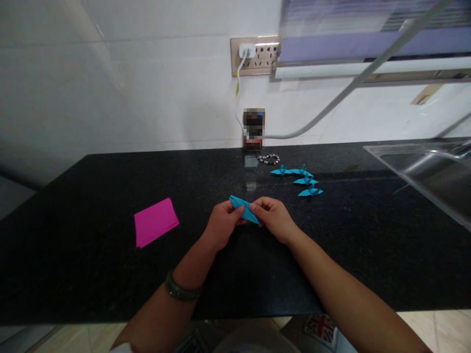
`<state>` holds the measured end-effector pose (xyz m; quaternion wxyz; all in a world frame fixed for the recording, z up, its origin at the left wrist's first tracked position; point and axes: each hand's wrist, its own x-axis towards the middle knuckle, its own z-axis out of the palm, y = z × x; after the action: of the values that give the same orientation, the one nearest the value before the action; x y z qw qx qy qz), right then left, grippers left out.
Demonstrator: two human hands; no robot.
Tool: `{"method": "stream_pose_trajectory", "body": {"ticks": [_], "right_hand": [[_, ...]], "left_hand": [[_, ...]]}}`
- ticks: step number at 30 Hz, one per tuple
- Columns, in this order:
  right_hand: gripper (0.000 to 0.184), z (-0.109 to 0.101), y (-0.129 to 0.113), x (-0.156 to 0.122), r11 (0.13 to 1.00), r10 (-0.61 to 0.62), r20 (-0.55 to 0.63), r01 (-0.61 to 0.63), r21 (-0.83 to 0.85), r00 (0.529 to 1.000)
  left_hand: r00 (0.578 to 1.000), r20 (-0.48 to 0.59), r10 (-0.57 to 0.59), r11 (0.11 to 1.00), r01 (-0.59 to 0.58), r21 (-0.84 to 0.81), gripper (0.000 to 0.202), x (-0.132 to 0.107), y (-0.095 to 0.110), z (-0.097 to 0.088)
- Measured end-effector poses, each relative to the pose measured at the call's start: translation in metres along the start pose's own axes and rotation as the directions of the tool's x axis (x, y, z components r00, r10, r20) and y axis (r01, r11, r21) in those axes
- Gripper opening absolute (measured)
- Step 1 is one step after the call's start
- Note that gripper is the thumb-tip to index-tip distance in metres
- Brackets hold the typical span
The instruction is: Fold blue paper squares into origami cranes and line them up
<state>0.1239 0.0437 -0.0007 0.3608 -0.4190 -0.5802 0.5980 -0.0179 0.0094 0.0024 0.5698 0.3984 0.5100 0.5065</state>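
A partly folded piece of blue origami paper [241,205], long and pointed at both ends, is held between my two hands above the dark counter. My left hand [223,221] pinches its left side, thumb on top and fingers beneath. On the other side my right hand [274,215] grips it with thumb and fingertips; the fingers under the paper are mostly hidden. Several finished blue paper cranes [307,182] stand beyond my right hand. A stack of pink square paper [156,223] lies left of my left hand.
A phone-like, blurred-out device [253,128] leans on the wall with a beaded strap [269,159] before it. A white cable runs up to the wall socket [255,56]. A grey hose [342,98] hangs across the right, near a steel sink [423,169].
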Motion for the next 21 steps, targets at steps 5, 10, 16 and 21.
{"method": "stream_pose_trajectory", "body": {"ticks": [5,10,16,21], "right_hand": [[0.025,-0.0007,0.0018,0.0013,0.998,0.035,0.023,-0.036,0.048,0.999],[0.025,-0.0017,0.0019,0.0015,0.998,0.046,0.041,-0.048,0.048,0.998],[0.024,-0.0065,0.0035,0.0026,0.998,0.046,0.086,-0.050,0.044,0.995],[0.023,-0.0060,0.0036,0.0016,0.999,0.033,0.053,-0.034,0.014,0.998]], "left_hand": [[0.999,-0.014,0.036,0.978,-0.032,0.206,0.020,0.0009,-0.0009,-0.0012],[0.998,-0.034,0.060,0.958,-0.048,0.282,0.019,0.0023,-0.0050,-0.0015],[0.999,-0.016,0.048,0.959,-0.041,0.281,0.017,0.0010,-0.0011,-0.0006],[0.998,-0.020,0.055,0.963,-0.048,0.266,0.019,0.0018,-0.0037,-0.0007]]}}
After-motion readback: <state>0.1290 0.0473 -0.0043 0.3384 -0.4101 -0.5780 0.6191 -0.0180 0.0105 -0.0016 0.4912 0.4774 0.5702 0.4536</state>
